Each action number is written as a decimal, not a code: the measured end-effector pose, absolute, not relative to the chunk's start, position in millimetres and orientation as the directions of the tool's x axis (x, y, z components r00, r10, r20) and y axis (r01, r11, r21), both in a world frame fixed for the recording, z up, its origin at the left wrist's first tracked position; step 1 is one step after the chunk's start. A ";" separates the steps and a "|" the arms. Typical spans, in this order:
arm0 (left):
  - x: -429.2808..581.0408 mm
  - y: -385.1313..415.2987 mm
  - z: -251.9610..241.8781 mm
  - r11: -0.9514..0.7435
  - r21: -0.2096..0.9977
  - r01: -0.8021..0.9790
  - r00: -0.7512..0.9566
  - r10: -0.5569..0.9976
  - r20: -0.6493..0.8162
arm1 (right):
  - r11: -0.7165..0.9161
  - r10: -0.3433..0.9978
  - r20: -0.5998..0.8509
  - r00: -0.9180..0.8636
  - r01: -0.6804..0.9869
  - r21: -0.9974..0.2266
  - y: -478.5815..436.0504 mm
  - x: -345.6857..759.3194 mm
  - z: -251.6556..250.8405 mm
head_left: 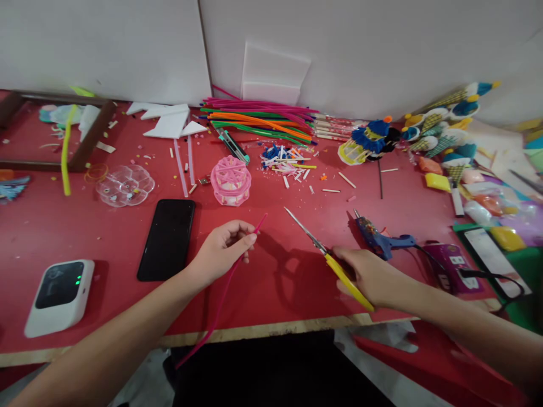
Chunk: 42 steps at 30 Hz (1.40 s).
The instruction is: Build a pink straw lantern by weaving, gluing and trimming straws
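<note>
My left hand (231,244) pinches a magenta pipe cleaner (220,308) near its upper tip. The rest of the stem hangs down past the table's front edge. In my right hand (360,274) is a pair of scissors (345,280) with yellow handles, its blades pointing up and left toward the pipe cleaner but apart from it. Beyond my left hand stands a small round pink craft piece (231,182) with short pale posts between its layers. A blue glue gun (382,240) lies to the right, beyond my right hand.
Pipe cleaners (258,121) in several colours lie along the wall, near a utility knife (231,146) and cut sticks (286,158). A black phone (167,240) and a white device (59,297) lie left. A purple power strip (456,265) and cone-shaped crafts (441,133) are right.
</note>
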State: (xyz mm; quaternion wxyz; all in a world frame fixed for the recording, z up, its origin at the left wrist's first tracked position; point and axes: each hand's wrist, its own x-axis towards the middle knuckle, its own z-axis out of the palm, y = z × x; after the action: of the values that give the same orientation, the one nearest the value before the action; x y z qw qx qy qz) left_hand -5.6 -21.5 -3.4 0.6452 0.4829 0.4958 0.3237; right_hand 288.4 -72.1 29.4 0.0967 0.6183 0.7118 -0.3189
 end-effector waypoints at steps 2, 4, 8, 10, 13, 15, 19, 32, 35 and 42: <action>-5.8 -20.7 -3.2 0.325 0.943 0.066 0.283 0.901 -0.330 | -0.004 0.803 -0.532 -0.268 0.890 -0.455 -75.4 281.4 33.1; -5.9 -19.9 -1.7 0.337 0.938 0.085 0.270 0.898 -0.348 | -0.065 0.797 -0.543 -0.264 0.857 -0.511 -77.9 274.8 35.5; -5.6 -19.2 3.0 0.374 0.914 0.161 0.261 0.877 -0.404 | -0.109 0.759 -0.566 -0.321 0.795 -0.597 -80.8 266.5 37.2; -5.2 -19.1 4.0 0.382 0.905 0.186 0.261 0.869 -0.420 | -0.115 0.734 -0.582 -0.350 0.780 -0.615 -81.5 264.6 36.5; -4.5 -19.2 3.0 0.370 0.908 0.198 0.261 0.873 -0.413 | -0.130 0.709 -0.609 -0.355 0.783 -0.608 -81.7 263.0 33.5; -4.2 -19.4 1.8 0.359 0.911 0.202 0.264 0.876 -0.404 | -0.124 0.709 -0.608 -0.358 0.785 -0.607 -81.1 262.0 31.0; -4.4 -19.2 1.2 0.344 0.914 0.215 0.276 0.876 -0.395 | -0.107 0.708 -0.605 -0.364 0.792 -0.602 -78.0 258.1 29.5; -5.2 -20.6 -2.9 0.309 0.915 0.258 0.289 0.879 -0.379 | -0.146 0.698 -0.634 -0.332 0.802 -0.580 -77.1 254.7 27.7; -4.6 -20.7 -2.5 0.304 0.915 0.266 0.290 0.880 -0.376 | -0.144 0.699 -0.630 -0.338 0.797 -0.587 -75.6 253.4 28.1; -4.9 -20.2 -1.3 0.278 0.912 0.300 0.294 0.883 -0.366 | -0.146 0.693 -0.640 -0.331 0.806 -0.574 -73.4 252.0 28.7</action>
State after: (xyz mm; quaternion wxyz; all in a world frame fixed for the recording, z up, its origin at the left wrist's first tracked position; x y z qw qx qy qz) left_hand -4.9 -20.2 -1.3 0.5892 0.5478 0.5401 0.2472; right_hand 252.0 -73.4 28.7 0.0570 0.5756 0.6510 -0.4916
